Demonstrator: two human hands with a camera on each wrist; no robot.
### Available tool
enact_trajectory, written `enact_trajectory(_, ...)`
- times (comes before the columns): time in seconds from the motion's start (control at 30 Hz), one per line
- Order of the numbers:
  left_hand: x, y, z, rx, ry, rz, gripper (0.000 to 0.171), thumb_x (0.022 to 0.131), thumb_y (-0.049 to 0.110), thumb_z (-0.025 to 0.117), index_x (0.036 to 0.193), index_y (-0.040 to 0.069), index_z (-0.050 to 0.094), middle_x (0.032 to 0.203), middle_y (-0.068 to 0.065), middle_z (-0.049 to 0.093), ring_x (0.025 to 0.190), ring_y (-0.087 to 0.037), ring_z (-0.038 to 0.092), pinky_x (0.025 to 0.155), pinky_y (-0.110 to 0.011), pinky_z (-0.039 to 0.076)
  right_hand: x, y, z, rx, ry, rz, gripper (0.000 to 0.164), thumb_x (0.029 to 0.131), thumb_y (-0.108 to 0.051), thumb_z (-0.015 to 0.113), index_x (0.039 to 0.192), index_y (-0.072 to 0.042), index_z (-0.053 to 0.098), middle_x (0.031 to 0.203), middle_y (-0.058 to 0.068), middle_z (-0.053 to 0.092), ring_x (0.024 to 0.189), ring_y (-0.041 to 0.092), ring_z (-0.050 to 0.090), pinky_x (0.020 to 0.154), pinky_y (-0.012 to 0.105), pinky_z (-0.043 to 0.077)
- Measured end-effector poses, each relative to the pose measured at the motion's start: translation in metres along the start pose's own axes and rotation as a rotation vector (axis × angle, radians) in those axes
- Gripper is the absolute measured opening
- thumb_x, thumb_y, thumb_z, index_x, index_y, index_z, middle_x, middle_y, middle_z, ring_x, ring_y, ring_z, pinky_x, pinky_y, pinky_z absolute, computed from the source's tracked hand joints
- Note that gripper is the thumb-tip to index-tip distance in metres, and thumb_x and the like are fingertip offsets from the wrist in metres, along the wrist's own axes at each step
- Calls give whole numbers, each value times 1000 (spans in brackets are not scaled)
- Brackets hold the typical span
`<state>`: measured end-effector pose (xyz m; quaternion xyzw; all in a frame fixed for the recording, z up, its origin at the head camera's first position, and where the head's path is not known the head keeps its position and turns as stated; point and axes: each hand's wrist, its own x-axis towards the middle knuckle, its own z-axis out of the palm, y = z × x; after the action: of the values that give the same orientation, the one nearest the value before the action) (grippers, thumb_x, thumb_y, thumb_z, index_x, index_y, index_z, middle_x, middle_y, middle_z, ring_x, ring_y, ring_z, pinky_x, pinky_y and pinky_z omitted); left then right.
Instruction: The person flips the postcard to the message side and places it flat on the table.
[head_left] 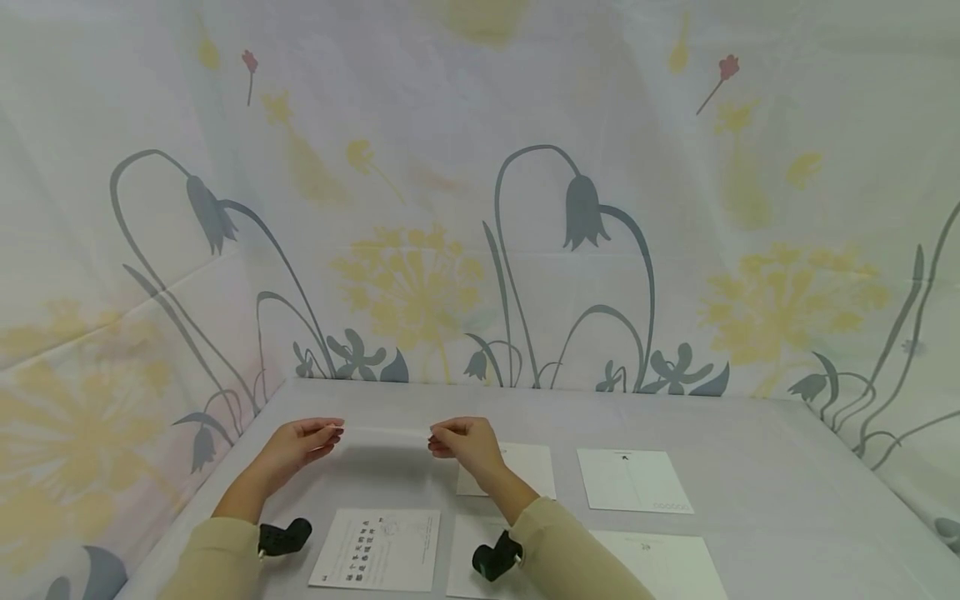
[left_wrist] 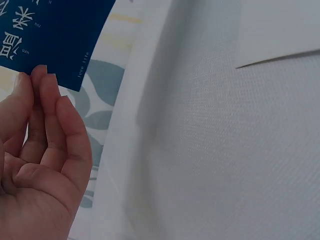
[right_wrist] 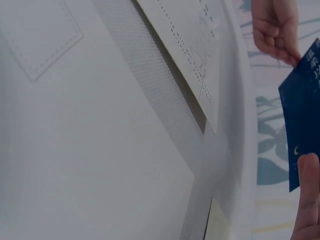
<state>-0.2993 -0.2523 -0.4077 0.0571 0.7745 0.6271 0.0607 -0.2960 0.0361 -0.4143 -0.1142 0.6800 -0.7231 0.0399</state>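
Both hands hold a postcard-like card up above the table, one at each end. Its underside is dark blue with white Chinese characters and small "love life" lettering, as the card (left_wrist: 75, 45) in the left wrist view shows. From the head view the card (head_left: 386, 433) appears nearly edge-on as a thin pale strip. My left hand (head_left: 292, 446) pinches one end between thumb and fingertips. At the other end, the right hand (head_left: 472, 450) pinches it likewise. In the right wrist view the same blue card (right_wrist: 302, 110) spans between the fingers of both hands.
Several pale cards lie on the grey-white table (head_left: 780, 475): a card with printed characters (head_left: 375, 550) at front left, a card (head_left: 633, 479) at right and another card (head_left: 660, 567) in front of that. A flower-patterned cloth (head_left: 450, 167) hangs behind. Black wrist cameras (head_left: 285, 537) sit at both cuffs.
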Motion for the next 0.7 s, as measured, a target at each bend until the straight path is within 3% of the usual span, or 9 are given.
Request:
enact_trajectory(0.2,-2,2,0,-28,36,-40,39,95,13,54,125,-12,50,119,-11,59,90,-8,61,84,-29,50,0,2,1,-20,0,-1,17,85,4,62,98,16,64,85,19,67,71,21,68,66,32,56)
enact_trajectory(0.37,-3,1,-2,-89,22,-47,40,94,13,56,125,-11,51,111,-5,62,87,-7,62,78,-25,52,0,1,3,-29,18,-9,18,84,4,64,100,12,64,82,13,66,68,18,67,66,30,56)
enact_trajectory(0.57,-3,-1,-6,-137,13,-71,47,93,14,58,133,-8,44,96,3,65,81,-7,62,71,-20,52,-1,2,7,-49,40,5,37,82,8,64,118,9,56,78,11,66,62,15,65,62,30,56)
enact_trajectory(0.7,-2,-2,-5,-103,4,-79,53,93,17,59,136,-9,39,95,1,66,79,-9,62,70,-22,52,0,4,9,-62,72,15,42,81,10,63,122,11,52,78,13,66,60,15,64,60,29,56)
